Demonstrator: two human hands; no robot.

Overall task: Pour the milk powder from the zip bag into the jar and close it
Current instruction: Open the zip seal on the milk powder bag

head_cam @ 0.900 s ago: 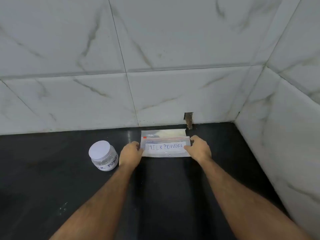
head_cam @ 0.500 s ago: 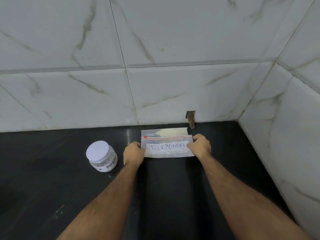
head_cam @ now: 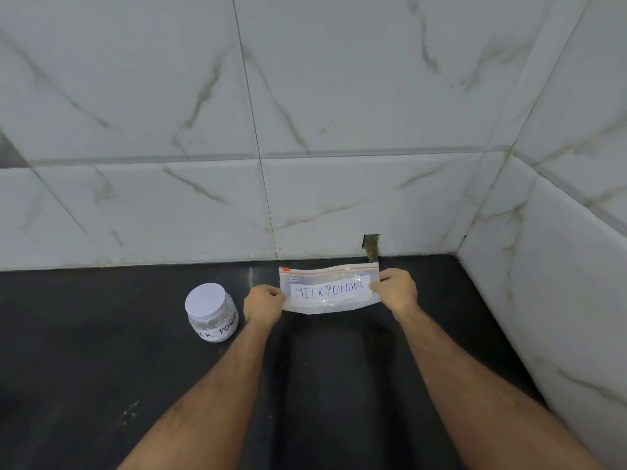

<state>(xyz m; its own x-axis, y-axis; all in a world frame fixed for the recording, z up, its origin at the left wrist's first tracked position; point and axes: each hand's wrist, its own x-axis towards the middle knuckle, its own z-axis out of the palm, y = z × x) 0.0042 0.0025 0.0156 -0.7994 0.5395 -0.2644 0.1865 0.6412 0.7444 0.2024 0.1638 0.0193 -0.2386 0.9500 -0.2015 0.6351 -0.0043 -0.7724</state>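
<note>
Both hands, the left hand (head_cam: 264, 305) and the right hand (head_cam: 397, 290), pinch the short ends of the clear plastic zip bag (head_cam: 330, 289) labelled "MILK POWDER", fingers curled, forearms extended. The bag is held near the tiled wall, its zip seemingly sealed. Opening step: the zip must next be parted. The lidded clear plastic jar (head_cam: 211, 312) stands left on the black surface (head_cam: 84, 334).
</note>
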